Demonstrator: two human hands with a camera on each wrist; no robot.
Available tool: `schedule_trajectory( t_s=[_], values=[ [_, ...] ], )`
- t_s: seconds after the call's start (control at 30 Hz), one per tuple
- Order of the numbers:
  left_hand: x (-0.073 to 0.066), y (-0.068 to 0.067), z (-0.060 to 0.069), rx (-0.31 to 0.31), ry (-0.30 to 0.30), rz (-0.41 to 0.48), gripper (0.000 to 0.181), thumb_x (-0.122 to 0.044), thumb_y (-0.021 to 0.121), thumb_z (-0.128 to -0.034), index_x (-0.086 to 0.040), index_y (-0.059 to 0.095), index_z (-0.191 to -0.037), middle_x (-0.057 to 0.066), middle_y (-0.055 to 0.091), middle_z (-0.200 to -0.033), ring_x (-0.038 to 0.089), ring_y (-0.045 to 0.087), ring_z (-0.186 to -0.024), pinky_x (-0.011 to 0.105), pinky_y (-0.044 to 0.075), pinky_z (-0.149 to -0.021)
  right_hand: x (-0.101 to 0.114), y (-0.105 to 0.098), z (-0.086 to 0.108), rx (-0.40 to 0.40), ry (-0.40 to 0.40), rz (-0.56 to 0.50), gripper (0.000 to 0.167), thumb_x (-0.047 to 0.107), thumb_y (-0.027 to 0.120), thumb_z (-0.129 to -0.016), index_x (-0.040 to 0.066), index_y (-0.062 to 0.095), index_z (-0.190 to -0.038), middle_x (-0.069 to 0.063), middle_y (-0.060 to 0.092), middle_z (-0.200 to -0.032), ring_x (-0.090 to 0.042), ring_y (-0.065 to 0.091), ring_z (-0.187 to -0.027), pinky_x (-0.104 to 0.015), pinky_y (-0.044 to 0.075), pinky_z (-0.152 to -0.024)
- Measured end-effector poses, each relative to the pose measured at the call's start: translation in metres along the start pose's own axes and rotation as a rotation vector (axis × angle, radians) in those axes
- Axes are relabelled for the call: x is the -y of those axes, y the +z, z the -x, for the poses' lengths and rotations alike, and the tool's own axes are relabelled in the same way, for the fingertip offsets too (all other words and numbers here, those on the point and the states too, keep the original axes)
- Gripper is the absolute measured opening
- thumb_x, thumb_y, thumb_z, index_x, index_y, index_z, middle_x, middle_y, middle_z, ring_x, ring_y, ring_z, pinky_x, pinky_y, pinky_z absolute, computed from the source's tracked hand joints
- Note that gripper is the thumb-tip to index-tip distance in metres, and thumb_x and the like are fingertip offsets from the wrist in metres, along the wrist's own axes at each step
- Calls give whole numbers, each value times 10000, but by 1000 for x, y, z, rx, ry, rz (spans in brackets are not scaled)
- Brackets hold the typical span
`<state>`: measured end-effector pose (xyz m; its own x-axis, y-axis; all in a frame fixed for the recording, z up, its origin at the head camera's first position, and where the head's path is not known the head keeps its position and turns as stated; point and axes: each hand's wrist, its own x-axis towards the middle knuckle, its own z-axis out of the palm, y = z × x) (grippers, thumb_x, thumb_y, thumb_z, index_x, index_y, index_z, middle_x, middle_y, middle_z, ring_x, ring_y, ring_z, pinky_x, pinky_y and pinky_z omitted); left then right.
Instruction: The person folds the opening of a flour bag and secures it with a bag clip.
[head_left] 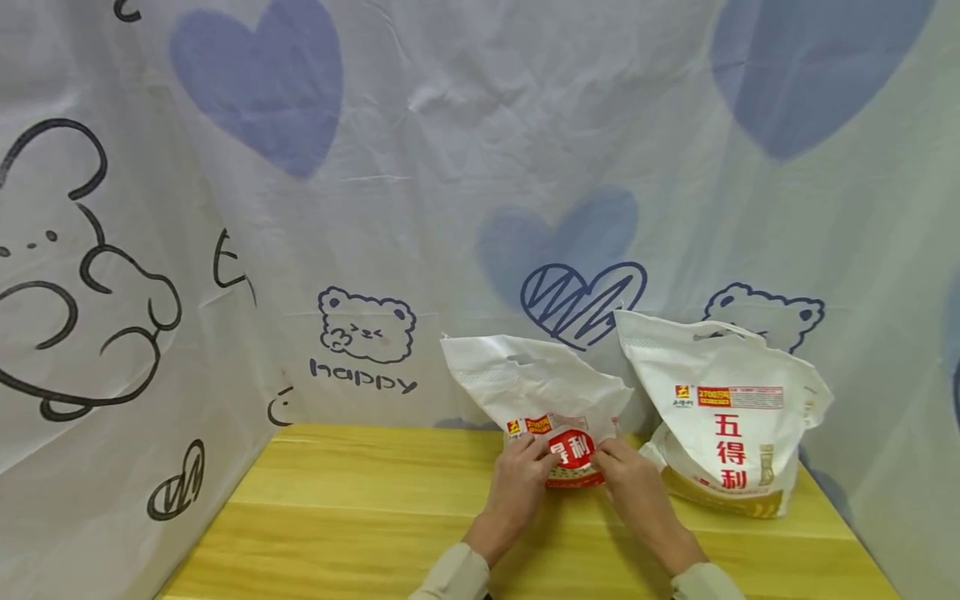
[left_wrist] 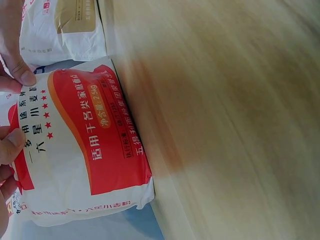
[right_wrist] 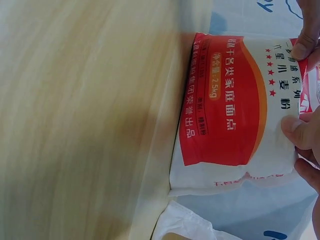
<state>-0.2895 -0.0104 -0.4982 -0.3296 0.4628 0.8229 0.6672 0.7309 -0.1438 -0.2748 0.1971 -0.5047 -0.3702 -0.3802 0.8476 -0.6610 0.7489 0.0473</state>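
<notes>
A white and red flour bag [head_left: 536, 383] stands upright at the back of the wooden table, its empty top leaning left. My left hand [head_left: 519, 477] pinches the bag's front at its left side, and my right hand [head_left: 633, 492] pinches it at the right side. In the left wrist view the bag's red lower front [left_wrist: 107, 135] shows, with the left thumb and fingers [left_wrist: 11, 147] on its upper part. The right wrist view shows the same front [right_wrist: 220, 100] and the right thumb and fingers [right_wrist: 302, 132] gripping the material.
A larger white and gold bag [head_left: 727, 417] stands close by on the right, tilted, with a handle cutout on top. Behind the wooden table [head_left: 360, 508] hangs a white curtain [head_left: 435, 208] with hearts and bear drawings; it also covers the left and right sides.
</notes>
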Motion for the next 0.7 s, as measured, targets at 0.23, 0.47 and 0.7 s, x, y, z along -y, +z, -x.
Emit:
schedule_trajectory(
  t_s=[0.23,0.47,0.7],
  values=[
    [3,-3,4,3,28,27,147,-27,737,-848,-158,791,-812,-17,685,-894,152,603,-828,262,540,-772,4,-2,-1,35,-41,11,303,-179,668,-583,42,665,-792,-54,592,-846,-241,593,-756,-397,551,-624],
    [10,-9,10,-39,60,24,219,1,644,-876,-149,760,-768,-26,625,-834,153,566,-777,246,518,-710,13,-2,-4,48,-63,14,279,-142,641,-588,43,654,-797,-59,584,-841,-249,573,-738,-397,536,-612],
    [11,-15,13,-83,96,2,175,-22,678,-816,-160,752,-738,-39,604,-798,134,564,-743,224,497,-662,21,-5,-5,61,-67,20,277,-130,638,-589,47,655,-801,-56,589,-848,-241,580,-732,-389,532,-617]
  ],
)
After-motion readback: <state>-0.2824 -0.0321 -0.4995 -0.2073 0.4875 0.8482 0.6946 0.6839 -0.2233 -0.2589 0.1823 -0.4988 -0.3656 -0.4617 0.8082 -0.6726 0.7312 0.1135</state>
